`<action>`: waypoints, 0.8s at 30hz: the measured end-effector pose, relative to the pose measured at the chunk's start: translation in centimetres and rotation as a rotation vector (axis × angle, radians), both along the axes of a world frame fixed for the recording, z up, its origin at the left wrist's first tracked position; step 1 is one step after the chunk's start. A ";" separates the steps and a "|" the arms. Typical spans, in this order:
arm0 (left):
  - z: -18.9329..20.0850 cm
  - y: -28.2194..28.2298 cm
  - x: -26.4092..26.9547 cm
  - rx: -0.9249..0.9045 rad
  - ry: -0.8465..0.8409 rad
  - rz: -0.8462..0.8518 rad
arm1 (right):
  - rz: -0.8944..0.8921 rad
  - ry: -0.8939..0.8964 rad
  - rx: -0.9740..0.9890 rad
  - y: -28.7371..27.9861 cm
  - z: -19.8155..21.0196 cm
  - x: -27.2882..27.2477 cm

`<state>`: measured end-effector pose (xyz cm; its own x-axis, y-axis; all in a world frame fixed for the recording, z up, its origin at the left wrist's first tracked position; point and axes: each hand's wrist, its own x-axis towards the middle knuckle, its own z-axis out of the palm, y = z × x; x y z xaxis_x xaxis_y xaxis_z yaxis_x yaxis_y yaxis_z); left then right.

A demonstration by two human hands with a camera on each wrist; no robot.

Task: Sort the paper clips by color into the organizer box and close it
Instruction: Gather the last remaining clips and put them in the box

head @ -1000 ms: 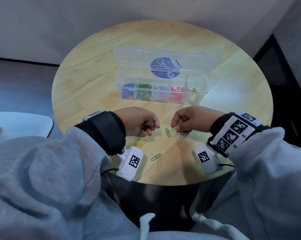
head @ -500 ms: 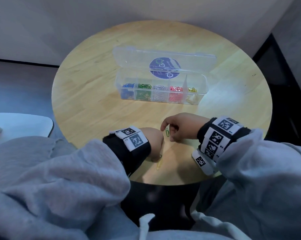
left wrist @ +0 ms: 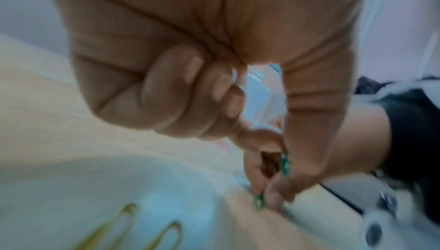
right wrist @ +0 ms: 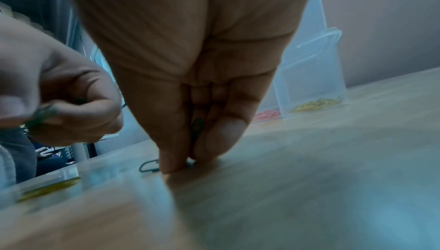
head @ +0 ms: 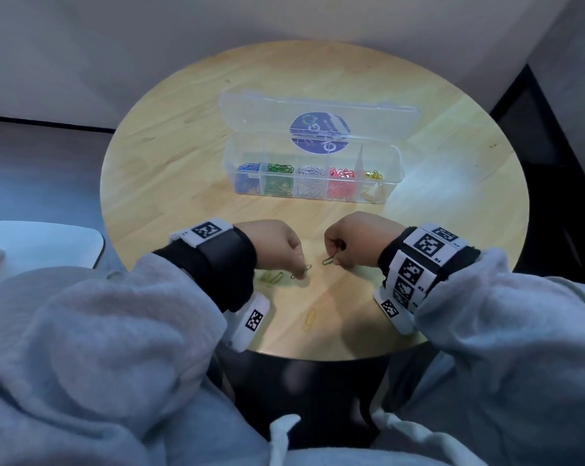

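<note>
Green paper clip (head: pixel 328 261) lay on the round table (head: pixel 183 169), pinched by the right hand (head: pixel 355 242); the right wrist view showed a second green one (right wrist: pixel 197 125) tucked behind those fingertips. The left hand (head: pixel 277 243) pinched another green clip (head: pixel 302 271). Yellow clips (head: pixel 273 277) lay just left, another yellow clip (head: pixel 309 319) nearer. The organizer box (head: pixel 313 193) stood open beyond.

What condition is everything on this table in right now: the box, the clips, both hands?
Organizer box: open, lid folded back, five compartments holding sorted clips.
Left hand: pinching a green clip just above the table.
Right hand: pinching another green clip at the tabletop.
Two yellow clips: loose on the table, near the left hand.
Single yellow clip: loose, near the table's front edge.
</note>
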<state>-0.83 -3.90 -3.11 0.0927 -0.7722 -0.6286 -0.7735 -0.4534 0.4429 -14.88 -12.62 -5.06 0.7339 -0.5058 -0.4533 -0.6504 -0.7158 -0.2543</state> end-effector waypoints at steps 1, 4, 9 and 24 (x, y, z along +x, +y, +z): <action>0.2 -0.1 0.3 -0.003 0.038 0.036 | 0.000 0.008 0.004 0.1 0.0 0.0; 0.3 -0.3 0.9 -0.016 0.299 0.239 | -0.028 0.022 0.041 0.1 -0.1 -0.1; -0.3 -0.3 1.4 -0.024 0.659 0.460 | -0.174 -0.050 0.137 -0.1 0.0 -0.6; -0.8 -0.3 1.1 0.087 0.896 0.655 | -0.307 -0.442 0.446 0.3 1.9 -0.1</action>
<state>0.29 -4.22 -3.90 -0.0486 -0.6903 -0.7218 0.2101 -0.7136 0.6683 -14.98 -12.27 -3.19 0.7512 -0.5547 -0.3579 -0.5744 -0.2820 -0.7685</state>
